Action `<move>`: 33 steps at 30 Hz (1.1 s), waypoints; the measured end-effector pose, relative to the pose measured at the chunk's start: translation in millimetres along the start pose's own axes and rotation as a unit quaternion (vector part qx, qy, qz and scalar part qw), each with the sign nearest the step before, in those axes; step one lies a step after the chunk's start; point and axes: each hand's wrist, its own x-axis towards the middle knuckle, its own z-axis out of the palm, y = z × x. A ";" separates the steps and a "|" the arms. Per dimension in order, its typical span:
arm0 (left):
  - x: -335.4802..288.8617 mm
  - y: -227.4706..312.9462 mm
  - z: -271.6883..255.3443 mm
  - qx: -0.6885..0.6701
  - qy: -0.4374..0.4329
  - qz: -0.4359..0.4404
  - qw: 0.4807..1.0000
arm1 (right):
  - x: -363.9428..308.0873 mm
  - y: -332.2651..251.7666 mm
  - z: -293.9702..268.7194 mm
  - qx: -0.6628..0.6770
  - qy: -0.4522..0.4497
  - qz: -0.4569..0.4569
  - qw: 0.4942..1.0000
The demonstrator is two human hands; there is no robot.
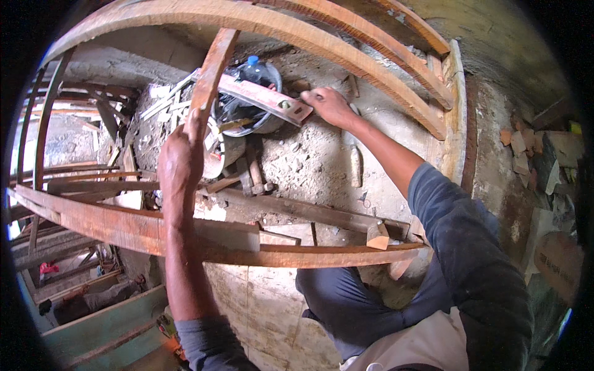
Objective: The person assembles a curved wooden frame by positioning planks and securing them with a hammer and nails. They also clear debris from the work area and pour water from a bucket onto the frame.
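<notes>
My left hand (pixel 179 159) is closed around the lower part of an upright wooden crosspiece (pixel 215 67), one finger lying along it. A worn pinkish spirit level (pixel 257 94) reaches from that crosspiece toward the right, and a round vial shows near its right end. At that end my right hand (pixel 332 106) is closed on the level, with its fingers curled and partly hidden. The crosspiece belongs to a wooden frame with a long far rail (pixel 291 31) and a near rail (pixel 322 255).
Beyond the frame's opening stands a bucket (pixel 272 123) with black plastic and a blue-capped bottle (pixel 252 60). Hammers (pixel 252 167) lie beside it among rubble (pixel 294 161). A wooden-handled tool (pixel 355 166) rests on the floor. Broken bricks (pixel 521 145) are piled at right; another person (pixel 93 302) is lower left.
</notes>
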 end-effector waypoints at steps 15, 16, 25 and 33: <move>11.9 -20.7 11.5 -0.054 0.042 0.038 0.997 | 33.0 150.7 -27.0 -0.273 0.020 0.213 0.938; 8.7 -20.3 10.0 -0.049 0.031 0.047 0.997 | 36.0 151.3 -27.4 -0.287 0.002 0.202 0.936; 8.9 -21.0 14.8 -0.091 0.036 0.013 0.995 | 66.4 181.4 -11.1 -0.212 0.123 0.217 0.945; 9.8 -18.9 7.9 -0.117 0.006 -0.020 0.993 | 81.4 163.1 7.1 -0.070 0.145 0.284 0.945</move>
